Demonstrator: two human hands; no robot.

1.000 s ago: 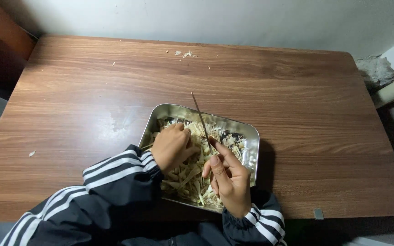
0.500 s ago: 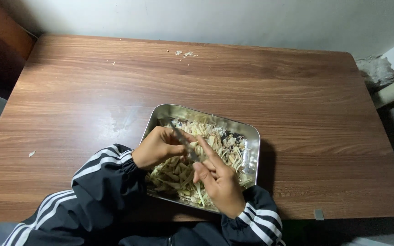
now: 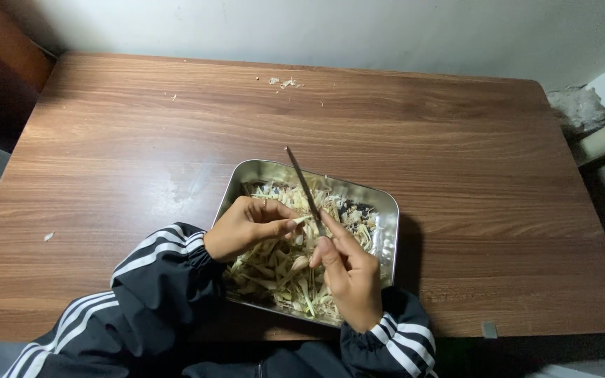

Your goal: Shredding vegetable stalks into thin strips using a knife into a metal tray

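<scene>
Both hands work over a rectangular metal tray (image 3: pixel 386 210) that sits low and a little right of centre in the frame, on a brown wood-grain surface (image 3: pixel 421 126). The left hand (image 3: pixel 243 227) comes in from the lower left, its forearm in a black sleeve with white stripes (image 3: pixel 155 269), wrist bent so the knuckles face up; its fingers are curled shut, pinching a pale strip (image 3: pixel 301 220) between thumb and forefinger just above the heap. The right hand (image 3: pixel 350 276) rises from the bottom edge, palm turned inward, fingers closed around the lower end of a thin dark stick-like tool (image 3: pixel 302 183) — whether it is a blade or a skewer I cannot tell. The tool slants up and to the left, its tip over the tray's far rim. The two hands nearly meet at the pinched strip.

The tray is filled with a tangle of pale, shredded plant strips (image 3: pixel 281 269), with some darker bits toward its upper right corner.

The tray's near edge lies close to the front edge of the surface, right against the sleeves. Broad bare wood opens to the left, right and above. A few small scraps (image 3: pixel 287 82) lie near the far edge, top centre, and one fleck (image 3: pixel 49 236) at the left — well apart from the tray.
</scene>
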